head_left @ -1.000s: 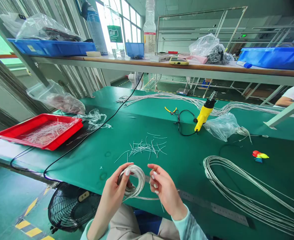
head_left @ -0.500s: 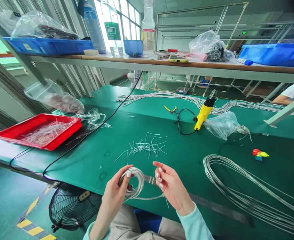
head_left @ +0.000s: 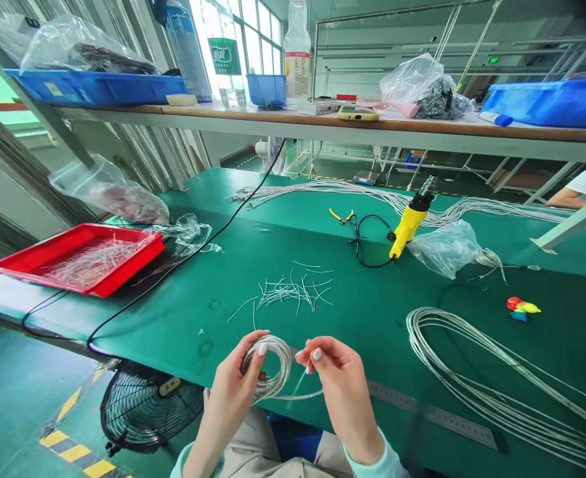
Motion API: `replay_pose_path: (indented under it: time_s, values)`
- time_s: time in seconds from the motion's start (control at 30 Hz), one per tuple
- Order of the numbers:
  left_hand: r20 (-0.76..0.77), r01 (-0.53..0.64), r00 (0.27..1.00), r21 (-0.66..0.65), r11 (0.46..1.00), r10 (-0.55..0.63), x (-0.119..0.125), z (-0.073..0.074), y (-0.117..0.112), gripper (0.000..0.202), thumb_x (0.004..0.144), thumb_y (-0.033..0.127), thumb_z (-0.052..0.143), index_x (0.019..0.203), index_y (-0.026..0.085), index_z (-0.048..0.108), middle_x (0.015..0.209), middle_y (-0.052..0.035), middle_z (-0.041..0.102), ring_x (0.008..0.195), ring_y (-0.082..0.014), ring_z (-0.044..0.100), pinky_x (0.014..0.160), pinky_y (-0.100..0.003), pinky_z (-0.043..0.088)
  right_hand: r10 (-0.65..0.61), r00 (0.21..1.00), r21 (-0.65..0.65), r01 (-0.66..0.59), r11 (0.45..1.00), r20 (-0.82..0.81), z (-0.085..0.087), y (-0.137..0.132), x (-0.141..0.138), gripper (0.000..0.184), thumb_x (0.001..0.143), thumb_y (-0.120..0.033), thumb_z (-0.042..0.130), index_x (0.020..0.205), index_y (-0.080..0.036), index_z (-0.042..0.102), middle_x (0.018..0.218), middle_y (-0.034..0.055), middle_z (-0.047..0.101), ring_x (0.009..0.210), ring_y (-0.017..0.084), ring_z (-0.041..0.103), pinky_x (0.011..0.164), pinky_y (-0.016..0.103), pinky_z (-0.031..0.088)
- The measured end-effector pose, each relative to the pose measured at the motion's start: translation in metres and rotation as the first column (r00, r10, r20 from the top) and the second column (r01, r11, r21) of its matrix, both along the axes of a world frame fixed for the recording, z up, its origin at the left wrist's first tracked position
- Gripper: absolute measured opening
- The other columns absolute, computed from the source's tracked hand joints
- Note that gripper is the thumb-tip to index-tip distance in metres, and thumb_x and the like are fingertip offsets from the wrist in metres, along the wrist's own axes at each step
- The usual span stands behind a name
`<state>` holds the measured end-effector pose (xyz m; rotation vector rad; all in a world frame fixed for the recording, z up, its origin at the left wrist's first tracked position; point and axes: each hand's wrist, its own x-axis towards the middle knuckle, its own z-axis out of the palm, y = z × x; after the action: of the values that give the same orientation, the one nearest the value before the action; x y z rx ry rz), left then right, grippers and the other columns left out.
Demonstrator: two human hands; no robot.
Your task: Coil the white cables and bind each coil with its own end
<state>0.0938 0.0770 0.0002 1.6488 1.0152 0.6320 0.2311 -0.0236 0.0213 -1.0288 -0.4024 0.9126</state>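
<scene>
My left hand [head_left: 233,380] is closed around one side of a small coil of clear-sheathed silvery cable [head_left: 283,364], held above the table's near edge. To its right, my right hand [head_left: 343,388] pinches a thin whitish strand [head_left: 301,382] between thumb and fingers, and the strand hangs down, blurred. From the coil's underside a length of cable runs toward my right hand, where its end is hidden. Just beyond both hands lies a loose heap of short, thin white strands [head_left: 287,292]. A steel ruler [head_left: 437,415] lies partly behind my right hand.
Looped long cables [head_left: 452,358] spread over the right side. Farther back are a yellow heat gun [head_left: 408,229], yellow-handled cutters [head_left: 341,216] and a plastic bag [head_left: 444,247]. A red tray [head_left: 88,289] stands left. A black cord crosses the table; a shelf spans above.
My right hand has moved left toward the coil, its fingers now pinched together with the thin strand hanging from them. The left hand keeps holding the coil. The view has shifted slightly.
</scene>
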Motion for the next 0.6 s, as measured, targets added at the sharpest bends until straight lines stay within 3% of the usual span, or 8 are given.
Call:
replay_pose_path:
  time_s: [0.1, 0.23, 0.43, 0.6]
  values:
    - [-0.015, 0.001, 1.000, 0.033, 0.999, 0.000, 0.000, 0.001, -0.002, 0.046, 0.090, 0.057, 0.050, 0.114, 0.019, 0.060, 0.069, 0.0009, 0.063, 0.058, -0.0178, 0.059, 0.056, -0.028, 0.048, -0.156, 0.905, 0.150, 0.103, 0.983, 0.397, -0.001, -0.007, -0.010, 0.014, 0.086, -0.038, 0.070, 0.079, -0.028, 0.077, 0.073, 0.0033, 0.075, 0.063, 0.018, 0.067, 0.061, 0.030, 0.053]
    - [-0.020, -0.012, 1.000, 0.078, 0.997, 0.013, 0.001, 0.003, -0.005, 0.043, 0.091, 0.056, 0.049, 0.114, 0.020, 0.057, 0.059, 0.0042, 0.055, 0.056, -0.0183, 0.057, 0.053, -0.027, 0.044, -0.297, 0.754, 0.393, 0.056, 0.918, 0.586, -0.008, -0.014, -0.023, 0.025, 0.092, -0.023, 0.063, 0.101, -0.044, 0.074, 0.081, -0.0007, 0.079, 0.070, 0.022, 0.074, 0.062, 0.035, 0.060]
    - [0.069, 0.034, 0.997, 0.012, 0.999, -0.034, 0.001, 0.005, -0.009, 0.040, 0.092, 0.054, 0.050, 0.113, 0.021, 0.056, 0.062, 0.0043, 0.057, 0.055, -0.0152, 0.054, 0.053, -0.024, 0.043, -0.123, 0.640, 0.366, -0.262, 0.893, 0.759, -0.027, -0.012, -0.028, 0.058, 0.092, -0.012, 0.059, 0.131, -0.055, 0.052, 0.105, -0.0008, 0.077, 0.091, 0.025, 0.075, 0.076, 0.037, 0.063]
    - [0.140, 0.095, 0.986, -0.045, 0.994, -0.087, 0.000, 0.007, -0.013, 0.038, 0.093, 0.052, 0.051, 0.114, 0.021, 0.056, 0.075, 0.0010, 0.063, 0.058, -0.0133, 0.051, 0.053, -0.023, 0.042, -0.086, 0.549, 0.329, -0.362, 0.872, 0.832, -0.036, -0.007, -0.025, 0.064, 0.095, -0.012, 0.055, 0.141, -0.054, 0.038, 0.114, 0.0013, 0.073, 0.106, 0.022, 0.070, 0.088, 0.034, 0.059]
